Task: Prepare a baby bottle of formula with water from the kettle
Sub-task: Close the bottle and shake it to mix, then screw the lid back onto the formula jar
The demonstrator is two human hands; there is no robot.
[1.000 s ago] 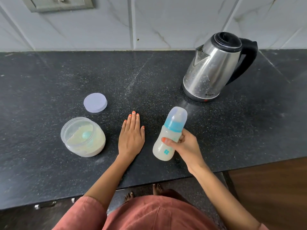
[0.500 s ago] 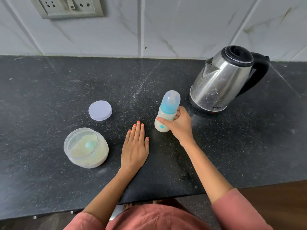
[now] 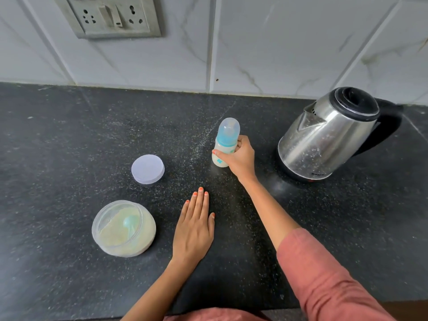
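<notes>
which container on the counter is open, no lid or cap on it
The formula tub at the front left: its lid lies apart behind it. The baby bottle in the right hand is capped, and the kettle is lidded.

I see a dark speckled surface under even light. Beyond it, white marbled wall tiles carry a socket plate.

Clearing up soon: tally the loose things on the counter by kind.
Baby bottle: 1
Kettle: 1
Formula tub: 1
Tub lid: 1
Scoop, lying in the tub: 1
Total: 5
</notes>
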